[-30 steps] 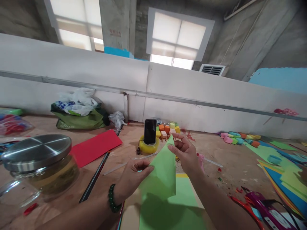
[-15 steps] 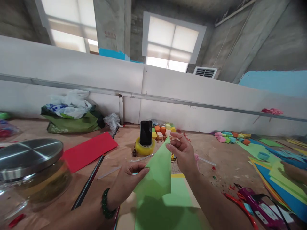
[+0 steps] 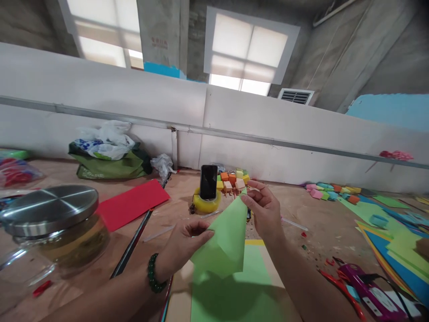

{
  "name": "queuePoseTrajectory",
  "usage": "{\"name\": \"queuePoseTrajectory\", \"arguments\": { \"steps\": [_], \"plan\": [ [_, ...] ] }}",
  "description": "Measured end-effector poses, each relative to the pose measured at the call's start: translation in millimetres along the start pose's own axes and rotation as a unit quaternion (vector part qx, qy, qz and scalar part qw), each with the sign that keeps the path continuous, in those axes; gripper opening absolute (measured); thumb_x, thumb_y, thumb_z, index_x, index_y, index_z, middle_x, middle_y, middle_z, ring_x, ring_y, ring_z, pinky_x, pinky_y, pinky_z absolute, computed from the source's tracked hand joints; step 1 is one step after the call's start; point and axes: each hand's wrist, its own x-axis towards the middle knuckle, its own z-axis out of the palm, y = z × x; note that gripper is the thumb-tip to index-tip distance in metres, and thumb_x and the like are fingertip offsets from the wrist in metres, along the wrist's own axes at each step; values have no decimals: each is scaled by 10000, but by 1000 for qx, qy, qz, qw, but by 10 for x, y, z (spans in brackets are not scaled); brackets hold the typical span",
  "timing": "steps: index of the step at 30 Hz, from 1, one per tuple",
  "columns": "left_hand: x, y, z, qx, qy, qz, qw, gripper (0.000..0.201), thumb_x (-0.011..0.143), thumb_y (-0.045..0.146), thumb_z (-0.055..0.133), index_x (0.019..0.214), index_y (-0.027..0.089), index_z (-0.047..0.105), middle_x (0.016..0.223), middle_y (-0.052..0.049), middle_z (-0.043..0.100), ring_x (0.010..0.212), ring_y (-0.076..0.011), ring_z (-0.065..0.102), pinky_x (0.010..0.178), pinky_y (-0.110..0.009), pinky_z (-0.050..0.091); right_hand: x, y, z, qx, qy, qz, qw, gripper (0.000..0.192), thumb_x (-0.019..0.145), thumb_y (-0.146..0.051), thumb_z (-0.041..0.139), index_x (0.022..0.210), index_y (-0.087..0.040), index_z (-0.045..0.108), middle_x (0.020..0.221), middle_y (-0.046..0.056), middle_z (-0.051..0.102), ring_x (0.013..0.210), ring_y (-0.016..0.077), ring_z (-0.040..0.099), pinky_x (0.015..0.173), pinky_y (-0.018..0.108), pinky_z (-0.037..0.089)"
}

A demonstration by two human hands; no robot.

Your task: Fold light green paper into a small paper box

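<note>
A light green sheet of paper (image 3: 228, 237) is held up between my two hands, its top drawn to a point. My left hand (image 3: 182, 243), with a dark green bead bracelet on the wrist, pinches the sheet's left edge between thumb and fingers. Up at the pointed corner, my right hand (image 3: 264, 208) grips the paper between thumb and forefinger. Below it, more green paper (image 3: 231, 299) lies flat on the table, partly in shadow.
A phone (image 3: 208, 182) leans in a yellow tape roll (image 3: 206, 203), near small coloured paper cubes (image 3: 229, 181). At left are a lidded glass pot (image 3: 63, 237) and red paper (image 3: 134, 203). A purple tool (image 3: 372, 290), red-handled tool (image 3: 342, 290) and coloured sheets (image 3: 395, 246) lie right.
The whole view has shifted, so most things appear slightly further right. Both hands keep their hold on the green sheet. A person's hand at the far right has mostly left the view.
</note>
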Motion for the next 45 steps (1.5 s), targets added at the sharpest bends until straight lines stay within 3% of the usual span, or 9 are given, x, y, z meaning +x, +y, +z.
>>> {"name": "queuePoseTrajectory", "arguments": {
  "steps": [9, 24, 33, 45],
  "plan": [
    [-5, 37, 21, -8, 33, -9, 999, 340, 544, 440, 801, 636, 157, 638, 602, 16, 580, 551, -104, 486, 507, -211, 390, 17, 11, 21, 14, 5, -3, 1000, 423, 595, -288, 801, 970, -213, 618, 639, -50, 599, 605, 101, 551, 589, 233, 473],
    [-17, -42, -15, 26, 8, 17, 999, 356, 620, 491, 751, 627, 146, 662, 568, -5, 588, 523, -109, 488, 481, -205, 382, 15, -6, 38, 43, 9, -9, 999, 448, 553, -253, 832, 949, -220, 624, 644, -56, 619, 620, 104, 576, 589, 225, 486],
    [-53, 62, 30, 71, 25, 34, 997, 311, 592, 435, 732, 561, 145, 623, 526, 2, 558, 502, -105, 468, 483, -206, 376, 3, -49, 31, 94, -4, 9, 995, 510, 561, -211, 814, 1020, -229, 595, 677, -59, 632, 618, 102, 571, 586, 222, 471],
    [-52, 30, 31, 81, 18, 43, 996, 273, 606, 400, 705, 565, 147, 610, 542, 4, 547, 522, -106, 463, 493, -203, 372, 10, -13, 20, 50, 18, -42, 998, 384, 644, -221, 721, 1015, -226, 623, 682, -31, 662, 606, 110, 579, 579, 234, 459]
  ]
}}
